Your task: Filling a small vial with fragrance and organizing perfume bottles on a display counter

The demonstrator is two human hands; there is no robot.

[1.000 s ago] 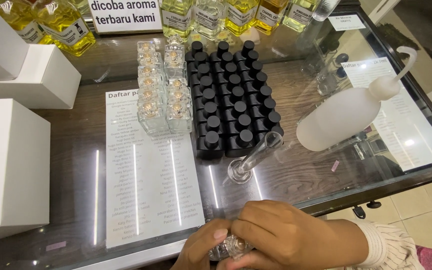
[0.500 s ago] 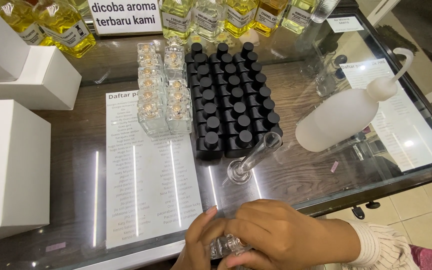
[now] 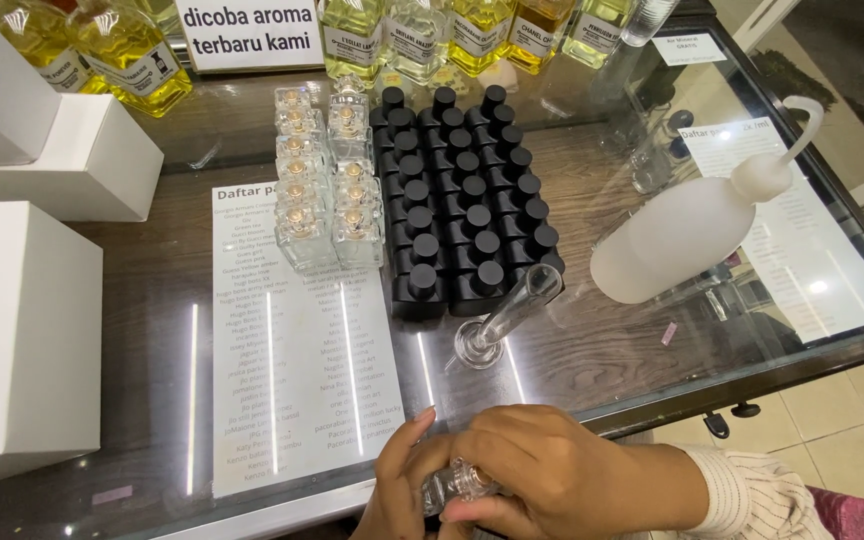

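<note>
At the bottom edge of the head view both my hands close around a small clear glass bottle point(image 3: 455, 485) with a metal neck. My left hand point(image 3: 399, 480) grips it from the left, fingers curled up over it. My right hand point(image 3: 542, 472) covers it from the right, fingers wrapped around its top. Just beyond them, a glass measuring cylinder point(image 3: 504, 318) lies tilted on the glass counter point(image 3: 592, 360). Farther back stand rows of black-capped dark bottles point(image 3: 462, 200) and two rows of clear uncapped bottles point(image 3: 320, 190).
A white squeeze bottle with a bent spout point(image 3: 687, 230) lies on its side at the right. White boxes point(image 3: 22, 330) stand at the left. A printed list sheet point(image 3: 292, 350) lies under the glass. Large bottles of yellow liquid point(image 3: 132, 60) line the back.
My hands have shifted slightly on the small bottle, with the left fingers moving up over it. Nothing on the counter has moved.
</note>
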